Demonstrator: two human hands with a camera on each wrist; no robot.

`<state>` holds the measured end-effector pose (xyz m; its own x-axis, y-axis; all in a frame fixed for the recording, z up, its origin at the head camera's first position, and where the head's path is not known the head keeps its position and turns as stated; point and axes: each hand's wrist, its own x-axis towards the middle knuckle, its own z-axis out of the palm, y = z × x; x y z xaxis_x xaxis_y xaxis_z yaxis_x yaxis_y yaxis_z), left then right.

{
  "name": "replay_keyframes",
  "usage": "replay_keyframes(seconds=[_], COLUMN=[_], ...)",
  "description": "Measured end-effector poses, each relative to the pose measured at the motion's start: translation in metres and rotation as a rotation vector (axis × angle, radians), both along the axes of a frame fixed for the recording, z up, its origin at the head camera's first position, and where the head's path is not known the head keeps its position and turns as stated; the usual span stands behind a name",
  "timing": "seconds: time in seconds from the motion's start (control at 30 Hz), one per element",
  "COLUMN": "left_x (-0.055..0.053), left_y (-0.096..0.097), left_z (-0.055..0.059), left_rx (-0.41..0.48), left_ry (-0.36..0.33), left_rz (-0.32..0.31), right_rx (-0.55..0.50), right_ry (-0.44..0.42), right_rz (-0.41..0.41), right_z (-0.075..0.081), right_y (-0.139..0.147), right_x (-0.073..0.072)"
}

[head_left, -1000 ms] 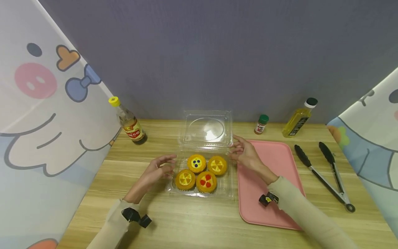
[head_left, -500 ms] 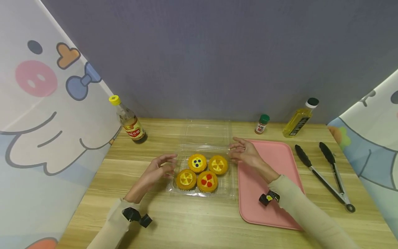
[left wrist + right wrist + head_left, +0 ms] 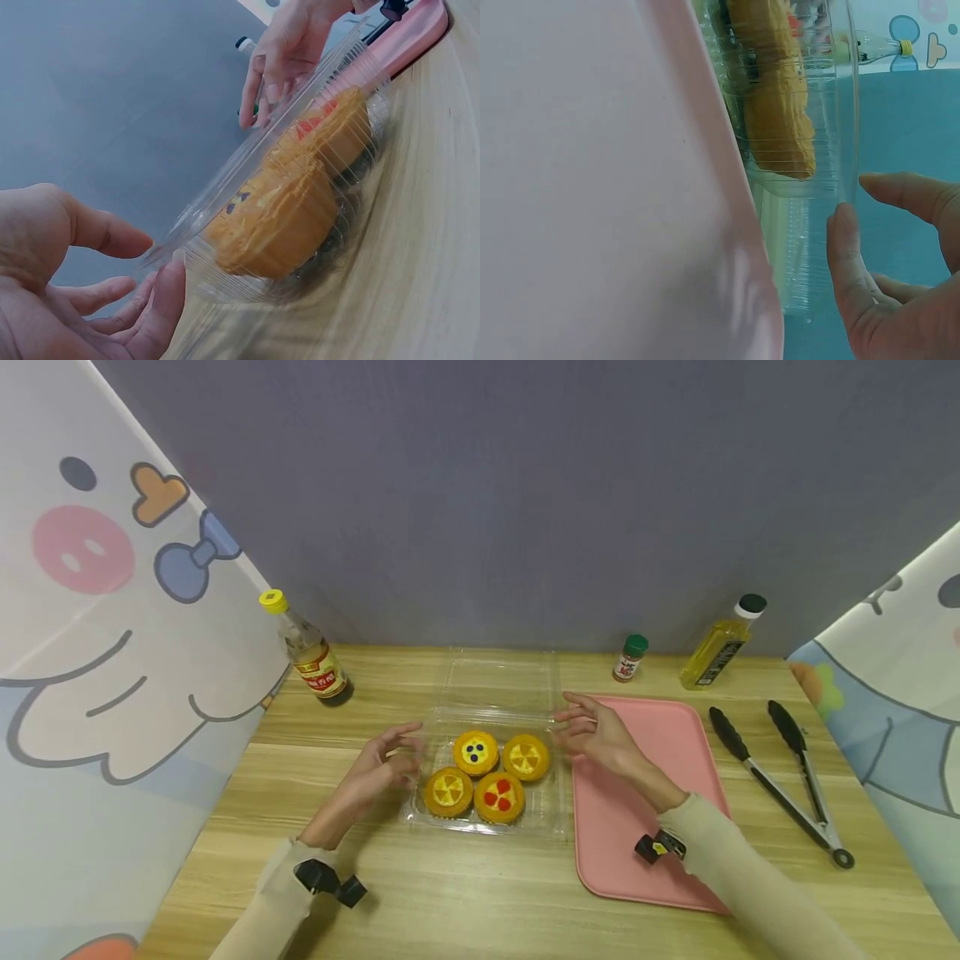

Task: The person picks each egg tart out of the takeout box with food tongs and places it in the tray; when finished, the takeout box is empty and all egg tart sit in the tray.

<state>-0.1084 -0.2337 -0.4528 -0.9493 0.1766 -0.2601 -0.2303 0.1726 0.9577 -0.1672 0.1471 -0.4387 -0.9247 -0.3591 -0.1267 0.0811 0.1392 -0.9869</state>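
A clear plastic box (image 3: 543,821) stands on the table, its transparent lid (image 3: 498,681) folded back flat behind it. Inside sit several egg tarts: one with blue dots (image 3: 476,752), one with red pieces (image 3: 500,798), and two with yellow wedges, such as the front-left tart (image 3: 448,792). My left hand (image 3: 378,768) is at the box's left side, fingers loosely bent; in the left wrist view thumb and fingertips lie at the rim, contact unclear. On the right side my right hand (image 3: 596,739) hovers by the rim, thumb and fingers apart in the right wrist view.
A pink tray (image 3: 637,852) lies right of the box, under my right forearm. Tongs (image 3: 783,793) rest beyond it, spread apart. Along the back stand a small green-capped jar (image 3: 630,658) and an oil bottle (image 3: 722,647). A yellow-capped sauce bottle (image 3: 315,660) stands back left.
The lid, tilted up a second ago, has dropped back flat onto the table. Both hands stay beside the box; the right wrist has shifted slightly to the right.
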Motion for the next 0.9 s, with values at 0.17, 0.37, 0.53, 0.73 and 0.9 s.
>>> replay_keyframes(seconds=[0.17,0.37,0.53,0.73,0.9], left_x=[-0.004,-0.01,-0.017,-0.02,-0.021], left_y=[0.001,0.002,0.004,0.005,0.004], left_z=[0.002,0.003,0.004,0.005,0.003], left_rx=[-0.016,-0.025,-0.031,-0.044,-0.04], left_ry=[0.015,0.029,0.039,0.043,0.046], left_rz=[0.022,0.024,0.024,0.016,0.007], right_rx=[0.178,0.38,0.437,0.49,0.52], right_ry=[0.134,0.245,0.278,0.293,0.312], right_rz=[-0.006,-0.018,-0.046,-0.1,-0.166], right_z=[0.005,0.015,0.023,0.031,0.032], right_y=[0.008,0.03,0.057,0.094,0.126], right_x=[0.009,0.026,0.038,0.053,0.061])
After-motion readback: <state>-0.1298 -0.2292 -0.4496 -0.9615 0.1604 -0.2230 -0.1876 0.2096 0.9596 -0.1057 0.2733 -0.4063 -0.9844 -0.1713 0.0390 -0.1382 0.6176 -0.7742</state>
